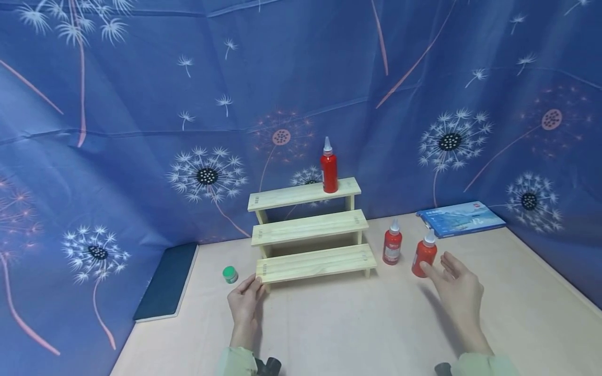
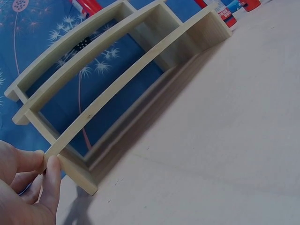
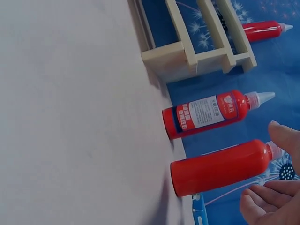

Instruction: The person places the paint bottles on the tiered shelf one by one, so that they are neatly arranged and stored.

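Observation:
A three-tier wooden stand (image 1: 310,227) rises like steps on the table. My left hand (image 1: 243,303) pinches the near left corner of its lowest board between thumb and fingers, as the left wrist view shows too. On the top board stands one red bottle (image 1: 330,173) with a clear pointed cap. Two more red squeeze bottles stand upright right of the stand: a labelled bottle (image 3: 206,115) nearer to it, and an outer bottle (image 3: 220,168). My right hand (image 1: 458,287) is beside the outer bottle, thumb and fingers spread apart around its upper part without gripping it.
A small green-lidded jar (image 1: 230,274) sits left of the stand. Farther left lies a dark notebook (image 1: 166,282) against the blue dandelion-print curtain (image 1: 301,78). A flat blue box (image 1: 463,219) is at the back right of the pale table (image 1: 343,324).

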{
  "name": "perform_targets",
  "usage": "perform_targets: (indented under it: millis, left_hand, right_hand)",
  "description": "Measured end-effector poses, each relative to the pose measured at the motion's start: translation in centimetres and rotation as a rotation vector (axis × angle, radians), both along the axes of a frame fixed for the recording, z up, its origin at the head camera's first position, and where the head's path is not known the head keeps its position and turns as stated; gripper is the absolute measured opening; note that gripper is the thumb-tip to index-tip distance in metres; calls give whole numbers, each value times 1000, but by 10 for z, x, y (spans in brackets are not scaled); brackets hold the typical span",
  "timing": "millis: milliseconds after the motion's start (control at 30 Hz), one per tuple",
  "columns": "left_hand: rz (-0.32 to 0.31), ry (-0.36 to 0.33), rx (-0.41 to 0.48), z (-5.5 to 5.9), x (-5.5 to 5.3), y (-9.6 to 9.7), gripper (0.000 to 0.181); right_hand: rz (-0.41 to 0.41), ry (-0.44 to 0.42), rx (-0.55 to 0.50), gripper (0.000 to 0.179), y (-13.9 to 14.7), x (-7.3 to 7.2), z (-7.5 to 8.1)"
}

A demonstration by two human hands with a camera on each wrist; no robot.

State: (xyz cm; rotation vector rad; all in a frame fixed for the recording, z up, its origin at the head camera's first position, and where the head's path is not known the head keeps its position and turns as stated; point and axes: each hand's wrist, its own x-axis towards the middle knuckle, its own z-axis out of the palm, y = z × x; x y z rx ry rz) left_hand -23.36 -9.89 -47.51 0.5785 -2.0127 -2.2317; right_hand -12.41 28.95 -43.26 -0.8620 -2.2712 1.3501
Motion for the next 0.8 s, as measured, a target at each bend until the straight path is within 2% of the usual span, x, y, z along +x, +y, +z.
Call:
perform_targets:
  millis: [233,500,800]
  left_hand:
    - [3,-3,2,1,0,1,34]
    - [8,-8,1,2,-1,0,33]
    - [2,-13,-9,2,0,-1,34]
  right_hand:
    - [19,5,-4,80,6,-15,-4]
    - [38,13,13,77,11,-31,-20]
    - [10,35,20,69,11,-38,-33]
